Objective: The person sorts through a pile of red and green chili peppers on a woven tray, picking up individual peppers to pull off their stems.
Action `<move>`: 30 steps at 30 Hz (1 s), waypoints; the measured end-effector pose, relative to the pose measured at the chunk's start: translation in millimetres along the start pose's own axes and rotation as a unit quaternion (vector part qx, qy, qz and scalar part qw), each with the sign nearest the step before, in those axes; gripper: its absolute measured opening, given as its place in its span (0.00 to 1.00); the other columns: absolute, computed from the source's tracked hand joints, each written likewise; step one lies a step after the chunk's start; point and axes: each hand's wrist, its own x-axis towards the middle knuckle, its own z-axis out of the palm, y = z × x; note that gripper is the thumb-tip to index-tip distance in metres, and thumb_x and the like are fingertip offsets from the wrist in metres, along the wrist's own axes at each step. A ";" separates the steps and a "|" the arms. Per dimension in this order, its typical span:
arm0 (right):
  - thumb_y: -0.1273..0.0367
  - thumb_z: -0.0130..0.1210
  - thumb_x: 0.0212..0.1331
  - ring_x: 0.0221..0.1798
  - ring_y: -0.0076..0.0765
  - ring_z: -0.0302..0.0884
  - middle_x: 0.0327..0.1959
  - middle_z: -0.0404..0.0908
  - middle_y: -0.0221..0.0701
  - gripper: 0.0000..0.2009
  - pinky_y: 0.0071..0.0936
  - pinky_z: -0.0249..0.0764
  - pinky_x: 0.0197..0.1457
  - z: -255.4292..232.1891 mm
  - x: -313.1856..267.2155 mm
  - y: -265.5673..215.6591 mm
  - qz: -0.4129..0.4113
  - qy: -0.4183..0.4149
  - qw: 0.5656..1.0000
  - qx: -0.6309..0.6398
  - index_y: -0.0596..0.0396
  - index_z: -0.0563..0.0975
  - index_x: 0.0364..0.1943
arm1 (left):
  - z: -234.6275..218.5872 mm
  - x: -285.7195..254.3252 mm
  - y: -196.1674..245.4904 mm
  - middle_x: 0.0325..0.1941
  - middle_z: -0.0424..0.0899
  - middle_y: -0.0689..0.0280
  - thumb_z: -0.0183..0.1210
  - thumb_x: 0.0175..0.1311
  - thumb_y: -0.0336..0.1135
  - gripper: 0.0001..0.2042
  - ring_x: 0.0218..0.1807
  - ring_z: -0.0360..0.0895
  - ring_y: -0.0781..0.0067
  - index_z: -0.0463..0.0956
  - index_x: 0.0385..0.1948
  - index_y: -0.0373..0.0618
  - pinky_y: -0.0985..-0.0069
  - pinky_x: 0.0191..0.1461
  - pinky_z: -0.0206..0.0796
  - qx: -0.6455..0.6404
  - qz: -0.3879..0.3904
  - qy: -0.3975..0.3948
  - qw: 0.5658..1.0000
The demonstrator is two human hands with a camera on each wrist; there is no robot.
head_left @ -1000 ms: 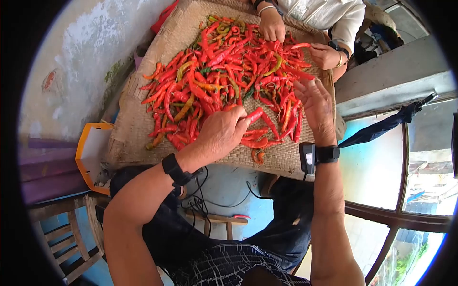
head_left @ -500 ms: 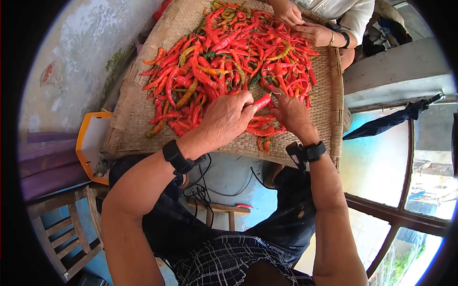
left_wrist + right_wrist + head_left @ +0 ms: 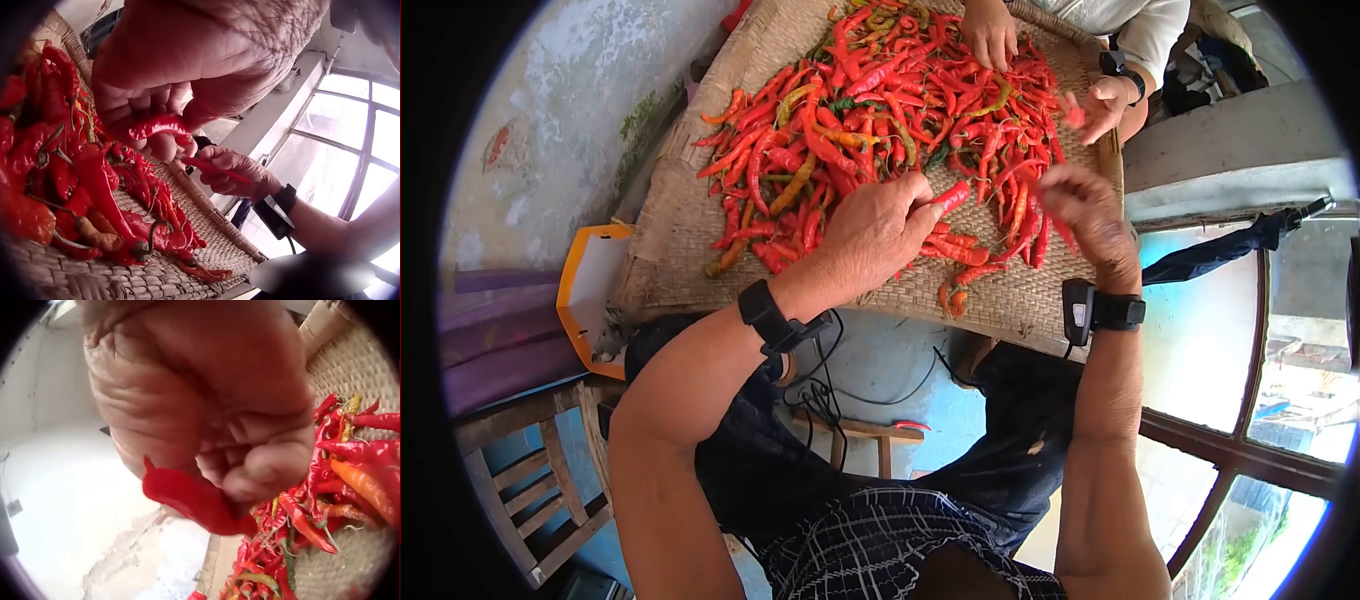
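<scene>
Red chili peppers (image 3: 880,90), with some orange, yellow and green ones, lie heaped on a woven tray (image 3: 1020,305). My left hand (image 3: 865,240) is over the heap's front edge with fingers curled round a red pepper (image 3: 952,196); the left wrist view shows that pepper (image 3: 161,127) under the fingers. At the right side of the tray my right hand (image 3: 1095,225), slightly blurred, is raised over the weave. A red pepper (image 3: 194,500) is held by its fingers in the right wrist view, its pointed end sticking out past the thumb side.
Across the tray another person's hands (image 3: 990,32) work at the heap's far side, one with a blurred red pepper. A wall (image 3: 580,120) stands left, windows (image 3: 1200,340) and a folded umbrella (image 3: 1230,245) right. Cables (image 3: 825,395) and a wooden stool (image 3: 865,430) are below the tray.
My right hand has come back from beside the left hand to the tray's right side. My left hand stays nearly in place with its pepper. The other person's hands have moved apart.
</scene>
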 end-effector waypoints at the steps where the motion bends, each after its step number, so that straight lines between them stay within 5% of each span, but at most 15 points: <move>1: 0.75 0.57 0.54 0.30 0.15 0.70 0.29 0.76 0.23 0.10 0.13 0.68 0.33 3.3 3.1 -3.0 0.001 0.000 1.000 0.000 0.57 0.78 0.42 | -0.5 -0.1 0.5 0.17 0.74 0.60 0.54 0.63 0.33 0.08 0.18 0.72 0.66 0.70 0.30 0.37 0.68 0.24 0.61 0.004 -0.002 -0.004 1.000; 3: 0.71 0.57 0.58 0.30 0.17 0.71 0.29 0.77 0.25 0.15 0.16 0.70 0.34 12.1 10.6 -9.3 -0.095 0.198 0.945 0.241 0.57 0.76 0.50 | -0.6 -0.1 -0.1 0.17 0.74 0.60 0.54 0.63 0.33 0.08 0.18 0.72 0.66 0.70 0.30 0.37 0.69 0.24 0.62 0.009 -0.003 -0.008 1.000; 4: 0.71 0.57 0.58 0.30 0.17 0.71 0.29 0.77 0.25 0.15 0.16 0.70 0.34 12.0 12.7 -3.9 -0.095 0.199 0.945 0.241 0.57 0.76 0.50 | 0.0 -0.3 -1.0 0.17 0.74 0.60 0.54 0.63 0.33 0.08 0.18 0.72 0.67 0.70 0.30 0.37 0.69 0.24 0.61 0.006 0.002 -0.002 1.000; 6: 0.67 0.55 0.61 0.31 0.20 0.73 0.32 0.78 0.26 0.20 0.18 0.71 0.34 11.7 18.1 19.9 -0.050 0.175 0.979 -0.094 0.58 0.71 0.57 | 0.5 0.2 -1.5 0.17 0.74 0.60 0.54 0.63 0.33 0.08 0.18 0.72 0.67 0.70 0.30 0.37 0.69 0.24 0.61 0.003 0.008 0.003 1.000; 7: 0.67 0.56 0.60 0.34 0.24 0.74 0.34 0.79 0.34 0.20 0.20 0.72 0.31 13.3 22.1 23.1 0.007 0.073 0.977 -0.198 0.55 0.71 0.56 | 0.3 0.7 -1.5 0.17 0.73 0.60 0.54 0.63 0.33 0.08 0.18 0.72 0.67 0.70 0.30 0.37 0.69 0.24 0.61 0.006 0.007 0.000 1.000; 11: 0.66 0.59 0.56 0.31 0.37 0.77 0.30 0.78 0.40 0.21 0.31 0.74 0.33 53.2 27.6 45.5 -0.065 0.070 0.944 -0.314 0.51 0.72 0.55 | -3.1 0.5 1.0 0.18 0.73 0.59 0.54 0.63 0.33 0.08 0.18 0.72 0.66 0.70 0.31 0.37 0.68 0.24 0.61 -0.006 -0.010 -0.014 1.000; 13: 0.66 0.59 0.53 0.31 0.50 0.78 0.28 0.78 0.43 0.20 0.42 0.75 0.37 65.2 30.2 53.6 -0.166 0.156 0.872 -0.433 0.49 0.74 0.52 | -0.2 -0.6 -1.9 0.18 0.73 0.59 0.55 0.63 0.33 0.08 0.19 0.72 0.65 0.70 0.31 0.37 0.68 0.25 0.61 -0.004 0.003 -0.003 1.000; 16: 0.67 0.58 0.52 0.33 0.55 0.78 0.27 0.80 0.41 0.15 0.46 0.74 0.40 68.6 35.7 56.7 -0.164 0.171 0.857 -0.457 0.52 0.77 0.46 | 0.3 -1.1 -1.7 0.20 0.74 0.58 0.55 0.63 0.33 0.08 0.20 0.72 0.63 0.70 0.31 0.37 0.67 0.26 0.61 -0.004 0.013 0.000 1.000; 22: 0.71 0.55 0.53 0.28 0.37 0.80 0.24 0.81 0.40 0.07 0.33 0.74 0.33 54.1 27.2 11.1 -0.058 0.143 0.930 -0.333 0.54 0.80 0.36 | -3.5 -1.8 -1.0 0.21 0.75 0.58 0.55 0.62 0.33 0.08 0.21 0.73 0.61 0.70 0.31 0.37 0.66 0.26 0.62 0.003 0.010 -0.004 1.000; 23: 0.72 0.54 0.54 0.26 0.29 0.79 0.23 0.81 0.39 0.08 0.27 0.72 0.30 45.6 25.6 12.3 -0.088 0.148 0.931 -0.323 0.56 0.80 0.37 | -4.0 -2.0 -0.1 0.21 0.75 0.58 0.55 0.62 0.33 0.08 0.21 0.73 0.61 0.70 0.31 0.37 0.66 0.26 0.62 0.002 0.009 -0.007 1.000; 28: 0.73 0.52 0.57 0.26 0.22 0.73 0.23 0.79 0.33 0.09 0.22 0.70 0.31 16.5 11.1 10.5 -0.111 0.168 0.938 -0.282 0.58 0.80 0.40 | -2.8 -2.8 0.8 0.20 0.75 0.58 0.55 0.62 0.33 0.08 0.20 0.73 0.62 0.69 0.30 0.38 0.66 0.25 0.61 -0.001 0.016 -0.003 1.000; 30: 0.72 0.51 0.60 0.29 0.21 0.71 0.26 0.79 0.31 0.10 0.20 0.69 0.33 5.3 0.7 5.1 -0.077 0.271 0.941 -0.189 0.60 0.79 0.42 | -1.7 -3.0 0.5 0.20 0.74 0.58 0.55 0.62 0.33 0.08 0.20 0.73 0.62 0.69 0.30 0.38 0.66 0.25 0.61 -0.009 0.017 -0.007 1.000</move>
